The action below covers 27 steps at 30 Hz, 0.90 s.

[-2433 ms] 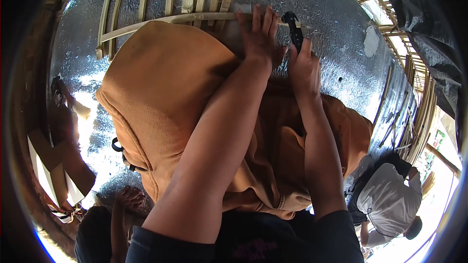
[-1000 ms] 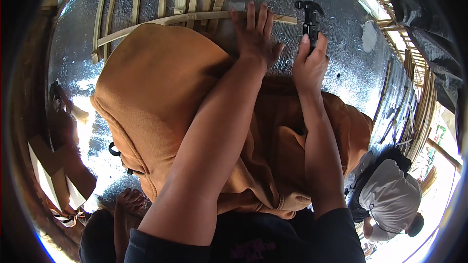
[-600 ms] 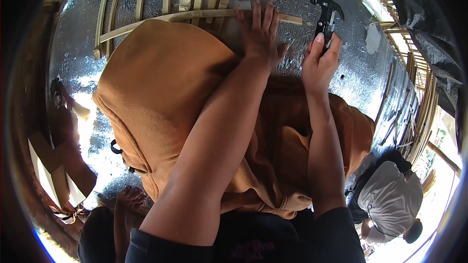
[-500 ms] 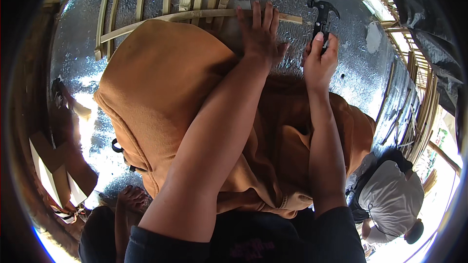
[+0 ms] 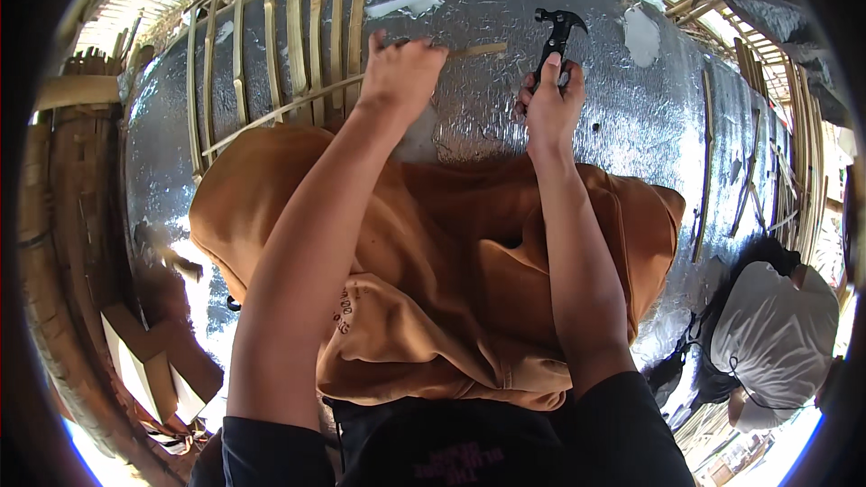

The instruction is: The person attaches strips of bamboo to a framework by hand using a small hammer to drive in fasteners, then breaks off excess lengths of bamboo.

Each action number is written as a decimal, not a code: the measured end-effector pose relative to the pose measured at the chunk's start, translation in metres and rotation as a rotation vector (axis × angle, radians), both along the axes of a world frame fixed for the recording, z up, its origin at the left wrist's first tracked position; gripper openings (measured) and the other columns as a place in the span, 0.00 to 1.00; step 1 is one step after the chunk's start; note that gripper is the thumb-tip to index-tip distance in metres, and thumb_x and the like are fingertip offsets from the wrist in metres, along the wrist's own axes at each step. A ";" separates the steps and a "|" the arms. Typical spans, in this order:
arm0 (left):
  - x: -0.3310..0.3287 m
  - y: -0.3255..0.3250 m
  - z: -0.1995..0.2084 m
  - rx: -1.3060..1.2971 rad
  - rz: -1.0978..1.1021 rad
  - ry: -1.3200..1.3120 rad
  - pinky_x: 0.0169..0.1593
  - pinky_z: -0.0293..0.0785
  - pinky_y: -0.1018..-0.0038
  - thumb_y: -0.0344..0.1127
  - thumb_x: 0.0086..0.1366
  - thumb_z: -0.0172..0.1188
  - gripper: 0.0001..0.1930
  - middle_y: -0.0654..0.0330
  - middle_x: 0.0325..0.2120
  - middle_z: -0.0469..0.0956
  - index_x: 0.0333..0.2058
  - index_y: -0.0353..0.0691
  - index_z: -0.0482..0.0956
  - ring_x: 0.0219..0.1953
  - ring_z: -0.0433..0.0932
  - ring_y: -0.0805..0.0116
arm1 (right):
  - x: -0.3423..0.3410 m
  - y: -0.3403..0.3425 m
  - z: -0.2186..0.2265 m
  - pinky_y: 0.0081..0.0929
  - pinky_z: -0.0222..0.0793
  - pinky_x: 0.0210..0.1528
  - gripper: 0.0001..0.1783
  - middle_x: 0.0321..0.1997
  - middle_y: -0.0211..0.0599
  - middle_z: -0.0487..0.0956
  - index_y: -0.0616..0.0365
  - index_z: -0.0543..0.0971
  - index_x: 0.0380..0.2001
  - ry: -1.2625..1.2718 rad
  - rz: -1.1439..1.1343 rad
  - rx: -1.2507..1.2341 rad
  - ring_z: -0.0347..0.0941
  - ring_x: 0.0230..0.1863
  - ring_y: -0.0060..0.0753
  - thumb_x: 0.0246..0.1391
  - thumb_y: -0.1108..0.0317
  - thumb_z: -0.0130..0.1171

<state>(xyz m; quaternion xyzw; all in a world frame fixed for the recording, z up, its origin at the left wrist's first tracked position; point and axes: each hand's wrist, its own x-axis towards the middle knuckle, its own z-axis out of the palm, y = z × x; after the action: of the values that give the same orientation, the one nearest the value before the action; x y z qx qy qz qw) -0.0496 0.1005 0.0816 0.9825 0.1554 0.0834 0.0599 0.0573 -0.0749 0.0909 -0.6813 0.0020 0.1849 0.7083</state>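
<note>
My left hand (image 5: 403, 77) is closed with its fingers curled at a long thin bamboo strip (image 5: 480, 51), which passes beneath it and sticks out on the right. This strip lies across several upright bamboo slats (image 5: 296, 36), spaced side by side on a silvery foil-like sheet. In my right hand (image 5: 556, 108) is a small black claw hammer (image 5: 558, 34), gripped by its handle with the head up, to the right of the strip's end. Brown cloth (image 5: 433, 243) covers my lap below both forearms. The undersides of my left fingers are hidden.
The silver sheet (image 5: 505, 0) spreads around the work and bears loose thin sticks (image 5: 706, 162) at right. Another person in a light shirt (image 5: 767, 334) bends at the lower right. An open cardboard box (image 5: 149, 365) stands at lower left, beside bamboo poles (image 5: 77, 189).
My left hand has gone from spread flat on the strip to curled fingers, and has moved left along it. The view has shifted. My right hand still holds the hammer up.
</note>
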 end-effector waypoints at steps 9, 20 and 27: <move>-0.002 0.003 0.052 -0.437 0.096 -0.032 0.52 0.76 0.57 0.32 0.68 0.61 0.13 0.46 0.43 0.84 0.49 0.39 0.84 0.46 0.81 0.43 | 0.009 -0.011 0.001 0.26 0.61 0.20 0.17 0.26 0.30 0.69 0.55 0.65 0.45 0.127 -0.098 0.111 0.63 0.20 0.20 0.73 0.53 0.51; 0.029 0.000 0.042 -0.490 -0.029 0.147 0.44 0.73 0.54 0.31 0.67 0.62 0.10 0.42 0.35 0.82 0.45 0.35 0.83 0.39 0.81 0.42 | 0.018 -0.010 -0.034 0.23 0.60 0.20 0.16 0.25 0.27 0.72 0.55 0.70 0.37 0.017 0.036 -0.075 0.63 0.19 0.17 0.67 0.56 0.61; 0.023 0.004 0.045 -0.509 -0.038 0.150 0.42 0.74 0.57 0.31 0.67 0.61 0.10 0.42 0.33 0.82 0.44 0.34 0.83 0.36 0.81 0.44 | 0.004 -0.001 -0.006 0.22 0.60 0.19 0.14 0.32 0.34 0.81 0.56 0.72 0.41 0.124 0.026 -0.033 0.60 0.17 0.15 0.66 0.59 0.63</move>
<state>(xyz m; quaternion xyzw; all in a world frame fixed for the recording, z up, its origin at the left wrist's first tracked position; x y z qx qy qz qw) -0.0264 0.1045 0.1269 0.9419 0.1570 -0.0327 0.2951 0.0614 -0.0761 0.0849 -0.6801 0.0401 0.2361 0.6929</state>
